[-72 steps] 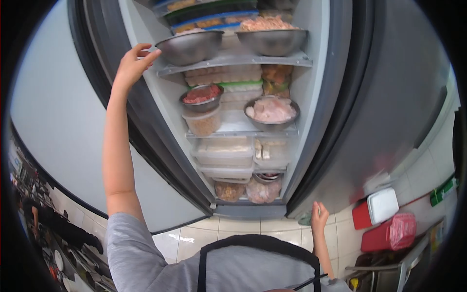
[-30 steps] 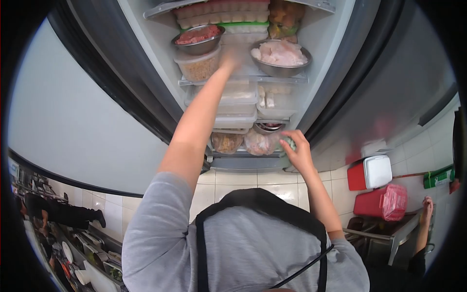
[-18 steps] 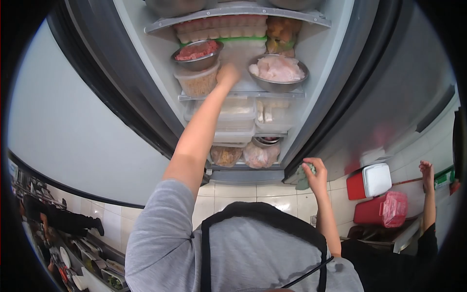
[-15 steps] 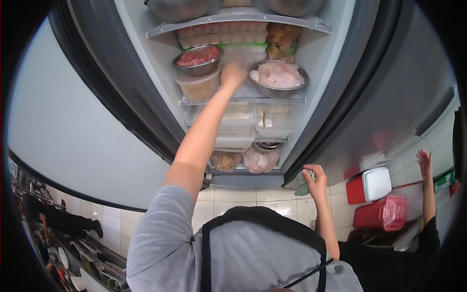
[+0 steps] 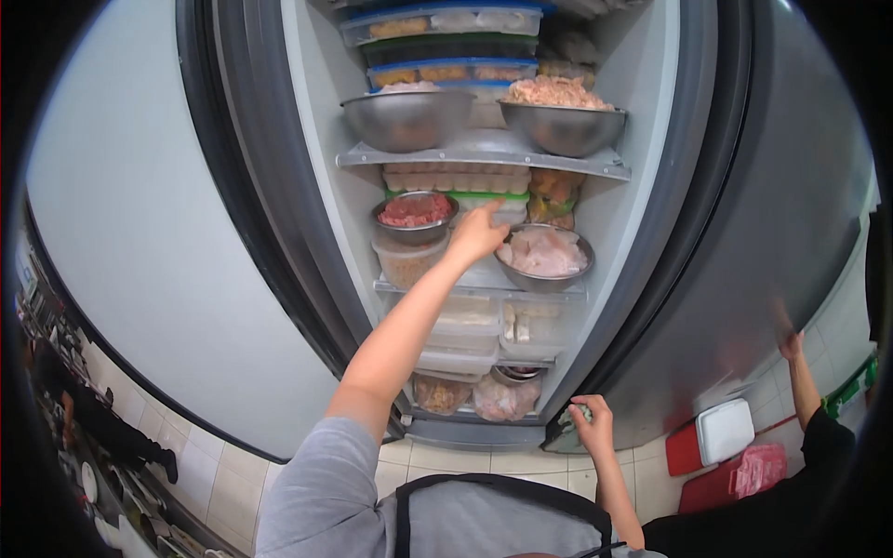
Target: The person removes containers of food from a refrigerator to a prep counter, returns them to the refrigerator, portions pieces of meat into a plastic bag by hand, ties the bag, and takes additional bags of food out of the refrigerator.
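Note:
My left hand (image 5: 479, 232) reaches into the open refrigerator, empty, its index finger stretched out. It is beside a steel bowl (image 5: 547, 280) of pale raw meat (image 5: 547, 252); whether it touches the rim I cannot tell. To its left, a smaller steel bowl (image 5: 416, 230) with red ground meat (image 5: 415, 210) sits on a round plastic tub (image 5: 409, 263). Behind the fingers lie a green-lidded container (image 5: 473, 199) and stacked egg trays (image 5: 456, 178). My right hand (image 5: 595, 430), low by the right door, is closed on a greenish cloth (image 5: 580, 412), mostly hidden by the fingers.
The upper shelf (image 5: 484, 149) carries two large steel bowls and blue-lidded containers (image 5: 451, 72). Below are clear boxes (image 5: 456, 316) and bagged food (image 5: 505, 398). A co-worker's hand (image 5: 792, 346) touches the right door (image 5: 726, 270). Red bins (image 5: 712, 479) stand at right; another person (image 5: 112, 428) is far left.
The camera has tilted up, showing more of the upper shelves. My left hand has shifted right toward the pale meat bowl, finger extended. The co-worker's hand has moved onto the door.

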Action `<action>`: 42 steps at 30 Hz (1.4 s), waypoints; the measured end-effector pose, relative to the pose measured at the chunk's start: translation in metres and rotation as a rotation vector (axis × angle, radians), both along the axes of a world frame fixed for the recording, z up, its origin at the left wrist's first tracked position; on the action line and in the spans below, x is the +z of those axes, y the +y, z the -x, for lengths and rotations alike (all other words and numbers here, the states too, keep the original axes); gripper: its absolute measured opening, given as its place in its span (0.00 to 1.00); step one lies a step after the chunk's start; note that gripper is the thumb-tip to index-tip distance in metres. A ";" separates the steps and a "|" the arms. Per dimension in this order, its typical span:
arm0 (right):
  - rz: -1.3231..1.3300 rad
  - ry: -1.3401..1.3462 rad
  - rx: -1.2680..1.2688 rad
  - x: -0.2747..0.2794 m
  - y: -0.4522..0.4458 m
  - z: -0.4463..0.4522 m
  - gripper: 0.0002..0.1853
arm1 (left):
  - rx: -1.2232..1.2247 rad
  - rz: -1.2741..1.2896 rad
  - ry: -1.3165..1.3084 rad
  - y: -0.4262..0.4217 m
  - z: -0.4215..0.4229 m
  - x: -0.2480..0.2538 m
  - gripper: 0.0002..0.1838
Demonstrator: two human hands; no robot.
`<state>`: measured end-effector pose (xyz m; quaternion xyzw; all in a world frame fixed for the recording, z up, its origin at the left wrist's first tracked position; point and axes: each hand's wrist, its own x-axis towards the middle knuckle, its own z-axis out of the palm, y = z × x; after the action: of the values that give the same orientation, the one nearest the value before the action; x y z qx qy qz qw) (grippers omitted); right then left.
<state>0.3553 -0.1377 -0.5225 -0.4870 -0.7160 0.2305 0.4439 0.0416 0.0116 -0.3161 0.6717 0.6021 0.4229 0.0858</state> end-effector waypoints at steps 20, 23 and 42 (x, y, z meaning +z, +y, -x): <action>-0.167 0.035 -0.064 0.077 0.002 -0.011 0.08 | 0.470 -0.881 1.139 0.010 0.110 0.267 0.27; -0.150 -0.007 -0.073 0.089 -0.011 -0.031 0.08 | 0.517 -0.826 1.188 0.016 0.111 0.274 0.24; -0.031 -0.088 -0.079 0.098 -0.031 -0.084 0.08 | 0.623 -0.195 0.976 0.060 0.119 0.306 0.24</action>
<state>0.4390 -0.1692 -0.4247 -0.5177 -0.7187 0.1800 0.4280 -0.0773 0.0717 -0.0096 0.5850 0.6994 0.1233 -0.3917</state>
